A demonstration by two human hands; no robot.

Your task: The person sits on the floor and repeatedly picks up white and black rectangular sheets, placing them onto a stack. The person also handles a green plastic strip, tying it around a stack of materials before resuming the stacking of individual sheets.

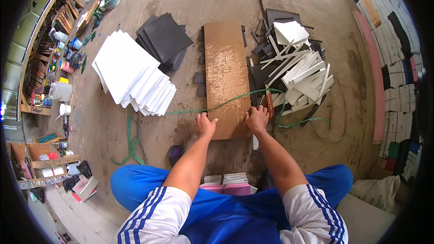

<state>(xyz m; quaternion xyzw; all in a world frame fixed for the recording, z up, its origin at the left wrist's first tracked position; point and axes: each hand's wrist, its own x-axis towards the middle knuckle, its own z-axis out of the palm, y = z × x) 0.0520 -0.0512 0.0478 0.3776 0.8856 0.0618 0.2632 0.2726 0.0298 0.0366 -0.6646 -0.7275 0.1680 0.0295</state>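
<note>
A long brown board with a scuffed, shiny surface lies lengthwise on the floor in front of me. My left hand grips its left edge near the close end, thumb on top. At the right edge, my right hand holds the board the same way, its fingertips partly hidden. A thin green string crosses the board just beyond both hands. Close by my right hand lies a narrow red tool. Dark pieces stick out from beside or under the board's left side.
White sheets lie fanned out at left, with black sheets behind. White and black offcuts pile up at right. Below my hands sits a white and pink stack. Bottles and cans line the left; stacked white material stands right.
</note>
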